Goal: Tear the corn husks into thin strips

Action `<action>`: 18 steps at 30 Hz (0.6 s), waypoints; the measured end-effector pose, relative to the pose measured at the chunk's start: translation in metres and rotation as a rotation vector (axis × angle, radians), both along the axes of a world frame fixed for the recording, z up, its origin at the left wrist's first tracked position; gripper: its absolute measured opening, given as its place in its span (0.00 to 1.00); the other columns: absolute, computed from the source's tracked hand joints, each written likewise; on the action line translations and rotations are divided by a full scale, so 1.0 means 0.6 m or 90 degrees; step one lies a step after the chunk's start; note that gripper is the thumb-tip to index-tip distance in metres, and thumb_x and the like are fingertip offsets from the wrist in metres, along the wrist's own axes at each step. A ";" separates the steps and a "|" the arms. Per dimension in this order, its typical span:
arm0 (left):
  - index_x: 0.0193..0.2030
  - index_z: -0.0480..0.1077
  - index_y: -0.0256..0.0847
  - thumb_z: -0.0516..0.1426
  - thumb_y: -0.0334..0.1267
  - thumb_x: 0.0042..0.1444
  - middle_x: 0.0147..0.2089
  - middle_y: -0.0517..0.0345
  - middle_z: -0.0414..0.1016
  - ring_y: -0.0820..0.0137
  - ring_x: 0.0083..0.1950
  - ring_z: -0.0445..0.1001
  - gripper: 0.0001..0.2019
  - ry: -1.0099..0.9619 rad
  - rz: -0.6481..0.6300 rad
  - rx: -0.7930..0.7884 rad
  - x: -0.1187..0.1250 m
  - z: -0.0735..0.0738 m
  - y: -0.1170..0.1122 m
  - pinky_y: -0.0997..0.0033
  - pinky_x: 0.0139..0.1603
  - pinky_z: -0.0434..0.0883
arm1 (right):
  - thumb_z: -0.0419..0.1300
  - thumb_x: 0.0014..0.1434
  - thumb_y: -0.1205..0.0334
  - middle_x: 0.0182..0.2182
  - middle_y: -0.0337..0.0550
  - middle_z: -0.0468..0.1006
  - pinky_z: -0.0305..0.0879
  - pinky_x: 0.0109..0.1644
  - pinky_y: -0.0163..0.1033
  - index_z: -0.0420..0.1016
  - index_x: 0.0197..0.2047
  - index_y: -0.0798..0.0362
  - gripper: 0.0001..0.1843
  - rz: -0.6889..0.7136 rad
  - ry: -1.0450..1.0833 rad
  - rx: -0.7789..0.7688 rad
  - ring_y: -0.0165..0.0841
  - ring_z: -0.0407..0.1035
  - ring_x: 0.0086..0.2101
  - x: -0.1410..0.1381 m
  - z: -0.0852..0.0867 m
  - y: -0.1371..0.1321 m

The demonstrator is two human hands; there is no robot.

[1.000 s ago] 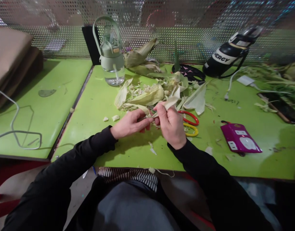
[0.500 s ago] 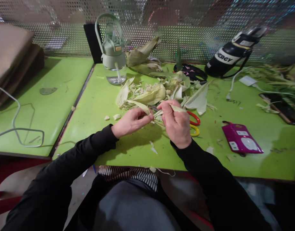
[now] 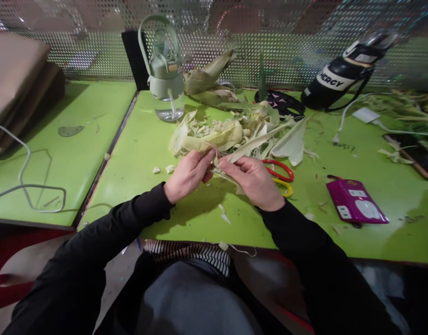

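Observation:
Pale strips of corn husk [image 3: 254,142] run between my two hands over the green table. My left hand [image 3: 190,174] is closed, thumb against fingers, pinching the husk. Facing it, my right hand [image 3: 257,180] is closed on the same husk, whose ends stick out above and below the fingers. Just behind lies a heap of corn husks [image 3: 227,134] with small torn bits. Scissors with a red and a yellow handle loop [image 3: 285,172] lie beside my right hand, their blades hidden.
A green water bottle [image 3: 167,88] stands behind the heap. To the right are a black bottle [image 3: 334,79], a purple power socket [image 3: 356,201], a phone [image 3: 411,156] and a white cable [image 3: 365,115]. Brown cardboard [image 3: 16,83] is stacked at the left. A perforated metal screen [image 3: 262,28] borders the back.
My right hand has turned and lowered, its fingers now pointing left toward my left hand. A long husk strip now slants up to the right from between the hands.

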State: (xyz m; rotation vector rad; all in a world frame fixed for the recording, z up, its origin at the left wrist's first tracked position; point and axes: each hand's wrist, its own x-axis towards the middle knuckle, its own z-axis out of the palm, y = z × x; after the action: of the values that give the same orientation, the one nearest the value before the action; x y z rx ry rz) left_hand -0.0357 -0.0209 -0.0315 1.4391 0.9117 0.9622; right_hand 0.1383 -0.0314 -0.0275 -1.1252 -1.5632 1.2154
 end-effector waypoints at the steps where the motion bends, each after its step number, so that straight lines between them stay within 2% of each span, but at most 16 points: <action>1: 0.30 0.64 0.39 0.48 0.42 0.73 0.17 0.68 0.60 0.81 0.18 0.59 0.19 0.013 0.013 0.002 -0.001 0.000 0.000 0.79 0.21 0.59 | 0.71 0.52 0.38 0.17 0.29 0.59 0.44 0.22 0.35 0.78 0.34 0.51 0.24 0.010 0.000 -0.004 0.25 0.51 0.20 0.000 -0.001 0.000; 4: 0.28 0.64 0.39 0.48 0.44 0.73 0.17 0.66 0.63 0.81 0.18 0.60 0.21 0.044 0.051 0.009 -0.003 0.001 -0.001 0.80 0.22 0.60 | 0.72 0.53 0.42 0.16 0.25 0.55 0.41 0.22 0.34 0.80 0.43 0.52 0.24 0.039 -0.022 -0.012 0.23 0.47 0.19 0.001 -0.001 0.000; 9: 0.28 0.62 0.40 0.46 0.43 0.74 0.16 0.66 0.62 0.81 0.18 0.61 0.21 0.049 0.073 0.006 -0.004 0.009 0.002 0.80 0.22 0.61 | 0.72 0.55 0.50 0.16 0.22 0.54 0.43 0.22 0.34 0.76 0.43 0.53 0.19 0.051 -0.042 0.001 0.22 0.45 0.18 -0.004 0.003 -0.004; 12: 0.32 0.59 0.41 0.49 0.38 0.73 0.18 0.69 0.63 0.82 0.18 0.62 0.14 0.008 0.055 -0.016 -0.007 0.023 0.004 0.80 0.22 0.61 | 0.70 0.58 0.52 0.18 0.26 0.62 0.50 0.24 0.33 0.76 0.42 0.52 0.14 0.006 -0.047 0.069 0.23 0.52 0.19 -0.006 0.001 -0.005; 15: 0.40 0.58 0.42 0.52 0.31 0.69 0.22 0.69 0.68 0.81 0.20 0.65 0.06 -0.028 0.008 -0.073 -0.010 0.031 0.005 0.80 0.22 0.61 | 0.69 0.60 0.51 0.24 0.32 0.72 0.60 0.28 0.34 0.76 0.42 0.51 0.13 -0.031 -0.045 0.125 0.26 0.63 0.24 -0.004 -0.004 -0.003; 18: 0.42 0.57 0.42 0.53 0.24 0.64 0.25 0.66 0.73 0.81 0.21 0.66 0.09 -0.033 -0.017 -0.085 -0.011 0.025 0.007 0.79 0.23 0.62 | 0.66 0.63 0.49 0.29 0.36 0.78 0.67 0.31 0.36 0.75 0.45 0.50 0.14 -0.034 -0.021 0.103 0.29 0.71 0.28 -0.001 -0.008 -0.001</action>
State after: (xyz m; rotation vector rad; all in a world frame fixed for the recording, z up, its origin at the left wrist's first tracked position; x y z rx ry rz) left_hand -0.0422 -0.0165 -0.0166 1.3048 0.9006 0.8979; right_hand 0.1378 -0.0320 -0.0321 -1.0788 -1.6154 1.0202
